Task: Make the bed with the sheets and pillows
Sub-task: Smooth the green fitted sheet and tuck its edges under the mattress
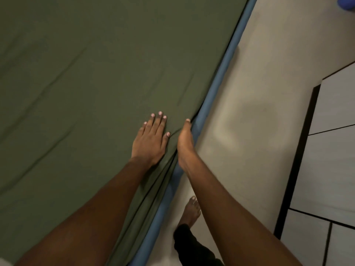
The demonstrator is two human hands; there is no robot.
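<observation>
A dark green sheet [92,77] covers the bed and fills most of the head view. A blue mattress edge [221,77] runs along its right side. My left hand [150,139] lies flat on the sheet near that edge, fingers straight and together. My right hand [185,143] is at the side of the bed, thumb on top of the sheet's edge and fingers hidden down between the sheet and the blue edge. The sheet is bunched in folds just below my hands. No pillow is in view.
A beige floor [249,121] runs along the bed's right side. My bare foot [191,211] and a dark trouser leg stand on it close to the bed. A pale cabinet with dark trim [326,150] is at the right. A blue object [346,3] sits at the top right corner.
</observation>
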